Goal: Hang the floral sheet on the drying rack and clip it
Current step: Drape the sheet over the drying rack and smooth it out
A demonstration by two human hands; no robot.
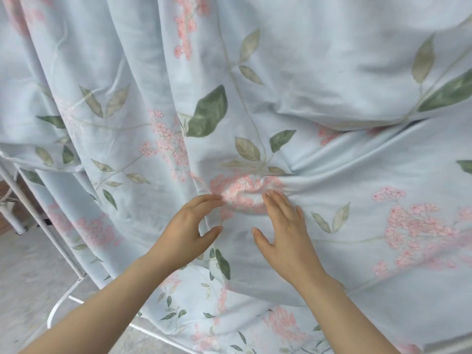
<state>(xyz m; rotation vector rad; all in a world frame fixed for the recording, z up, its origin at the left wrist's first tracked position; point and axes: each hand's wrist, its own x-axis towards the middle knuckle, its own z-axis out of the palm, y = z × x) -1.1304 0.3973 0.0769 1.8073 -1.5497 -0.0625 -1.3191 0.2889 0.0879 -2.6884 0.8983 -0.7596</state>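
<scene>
The floral sheet (293, 72), pale blue with pink blossoms and green leaves, hangs in folds and fills nearly the whole head view. Its weight drapes over the white drying rack (43, 223), whose tubes show at the lower left. My left hand (189, 231) reaches up to the cloth with fingers extended, its fingertips touching a bunched pink-flower patch. My right hand (286, 231) lies flat against the sheet just right of that patch, fingers straight. No clip is visible.
The rack's curved white foot bar (61, 302) runs along a light mottled floor (28, 277) at the lower left. A brown surface (10, 190) shows behind the rack at the left edge. The sheet hides everything else.
</scene>
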